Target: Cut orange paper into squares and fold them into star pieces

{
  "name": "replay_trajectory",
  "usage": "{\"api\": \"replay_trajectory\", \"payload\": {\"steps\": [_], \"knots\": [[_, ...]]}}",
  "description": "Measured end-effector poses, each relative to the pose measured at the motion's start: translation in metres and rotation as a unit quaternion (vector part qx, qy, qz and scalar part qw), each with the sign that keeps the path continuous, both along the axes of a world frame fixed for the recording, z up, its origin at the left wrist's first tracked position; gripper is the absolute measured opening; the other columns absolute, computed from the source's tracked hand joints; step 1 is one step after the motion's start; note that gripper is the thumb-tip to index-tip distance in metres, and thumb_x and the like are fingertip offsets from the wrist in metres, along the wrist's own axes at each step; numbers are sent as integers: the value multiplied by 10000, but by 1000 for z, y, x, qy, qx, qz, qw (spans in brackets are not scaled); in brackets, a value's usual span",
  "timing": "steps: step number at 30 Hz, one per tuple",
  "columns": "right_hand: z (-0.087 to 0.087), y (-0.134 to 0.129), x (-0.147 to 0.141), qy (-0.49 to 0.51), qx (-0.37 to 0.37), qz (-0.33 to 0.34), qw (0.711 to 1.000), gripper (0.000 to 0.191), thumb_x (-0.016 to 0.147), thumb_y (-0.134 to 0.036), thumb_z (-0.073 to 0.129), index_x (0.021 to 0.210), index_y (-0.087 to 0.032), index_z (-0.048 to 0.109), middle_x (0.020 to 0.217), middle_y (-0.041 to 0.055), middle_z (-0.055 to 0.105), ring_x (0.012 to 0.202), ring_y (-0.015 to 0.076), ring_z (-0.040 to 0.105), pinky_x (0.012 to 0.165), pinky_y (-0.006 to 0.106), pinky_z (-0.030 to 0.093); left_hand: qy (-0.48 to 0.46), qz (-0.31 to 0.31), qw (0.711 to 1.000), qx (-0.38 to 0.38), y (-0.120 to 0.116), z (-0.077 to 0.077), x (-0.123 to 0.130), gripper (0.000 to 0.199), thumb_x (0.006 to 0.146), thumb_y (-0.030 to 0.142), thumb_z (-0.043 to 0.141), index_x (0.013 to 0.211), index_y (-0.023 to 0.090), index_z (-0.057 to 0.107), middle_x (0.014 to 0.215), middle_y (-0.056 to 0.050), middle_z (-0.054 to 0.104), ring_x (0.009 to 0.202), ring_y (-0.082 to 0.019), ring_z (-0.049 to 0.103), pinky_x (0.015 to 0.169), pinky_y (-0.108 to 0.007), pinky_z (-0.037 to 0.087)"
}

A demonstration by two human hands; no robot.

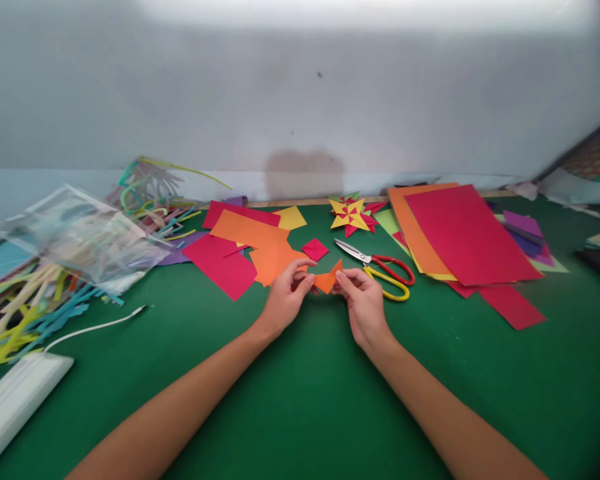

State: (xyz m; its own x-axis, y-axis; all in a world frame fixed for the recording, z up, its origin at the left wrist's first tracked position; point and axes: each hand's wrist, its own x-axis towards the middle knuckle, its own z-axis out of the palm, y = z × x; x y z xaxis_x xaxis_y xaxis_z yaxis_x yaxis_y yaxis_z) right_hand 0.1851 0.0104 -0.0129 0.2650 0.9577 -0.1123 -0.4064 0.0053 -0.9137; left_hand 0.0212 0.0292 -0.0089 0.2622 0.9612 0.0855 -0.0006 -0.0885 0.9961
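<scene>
Between my two hands is a small folded piece of orange paper, held a little above the green table. My left hand pinches its left end between thumb and fingers. On the other side, my right hand grips the right end, where a pointed corner sticks up. Just beyond the paper lies a small red folded square. Scissors with red and yellow handles rest close to my right hand, blades pointing away to the left. Orange paper sheets lie right behind my left hand.
A yellow and red folded paper star sits near the wall. Large red sheets are stacked at the right. At the left are a clear plastic sleeve, many coloured paper strips and a white power strip with a cable.
</scene>
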Motion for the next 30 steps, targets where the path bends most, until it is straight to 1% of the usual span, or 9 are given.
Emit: {"api": "replay_trajectory", "payload": {"steps": [7, 9, 11, 13, 15, 18, 21, 26, 30], "knots": [[-3, -1, -3, -29, 6, -11, 1000, 213, 743, -349, 871, 782, -186, 739, 721, 11, 698, 653, 152, 611, 647, 296, 518, 82, 43, 995, 24, -1, -2, 2, 208, 998, 342, 565, 1158, 219, 615, 769, -11, 709, 698, -168, 682, 712, -289, 478], [-3, -1, -3, -41, 12, -21, 999, 213, 757, -358, 861, 789, -187, 737, 727, 14, 701, 652, 155, 611, 656, 304, 513, 72, 48, 996, 7, -1, 1, 3, 236, 984, 354, 595, 1181, 224, 584, 753, 5, 693, 676, -154, 659, 702, -276, 471], [-1, 0, -3, -39, 22, -34, 998, 207, 767, -356, 854, 797, -190, 733, 740, 16, 702, 666, 159, 612, 666, 307, 508, 29, 50, 998, -15, -1, 4, 5, 263, 968, 384, 624, 1160, 223, 543, 752, 18, 670, 654, -132, 613, 672, -251, 447], [3, 0, -3, -22, 33, -42, 998, 195, 776, -347, 849, 802, -196, 729, 751, 12, 695, 682, 158, 610, 678, 304, 504, -21, 47, 998, -25, -2, 7, 8, 258, 971, 436, 616, 1062, 215, 519, 750, 25, 631, 634, -111, 550, 629, -229, 408], [8, -2, -4, -6, 45, -36, 998, 176, 791, -335, 840, 813, -202, 727, 763, 6, 688, 687, 151, 603, 692, 300, 499, -39, 27, 999, -17, -4, 8, 11, 300, 980, 488, 585, 942, 198, 518, 729, 27, 573, 622, -101, 493, 597, -222, 369], [13, -7, -6, -15, 52, -15, 998, 159, 815, -335, 824, 835, -211, 727, 766, 5, 679, 689, 152, 602, 697, 302, 497, -5, -22, 1000, 6, -9, 8, 17, 438, 971, 551, 564, 760, 168, 540, 670, 22, 502, 602, -102, 435, 567, -237, 328], [14, -11, -8, -46, 56, -9, 997, 170, 822, -357, 817, 835, -215, 725, 762, 11, 677, 712, 172, 617, 702, 315, 504, 23, -39, 999, 4, -14, 7, 20, 519, 979, 564, 535, 649, 162, 547, 592, 20, 462, 565, -110, 397, 544, -257, 295], [12, -12, -8, -56, 65, -4, 996, 146, 831, -336, 812, 830, -216, 729, 768, 12, 684, 717, 168, 615, 703, 307, 503, 41, -24, 999, 20, -15, 3, 21, 442, 991, 510, 543, 762, 152, 668, 611, 20, 508, 551, -109, 379, 540, -259, 288], [11, -11, -7, -54, 62, -5, 997, 138, 836, -330, 811, 840, -213, 737, 766, 14, 685, 722, 169, 620, 709, 308, 504, 69, -11, 997, 45, -15, 0, 21, 410, 993, 488, 550, 787, 157, 678, 646, 9, 547, 576, -119, 409, 552, -261, 296]]}}
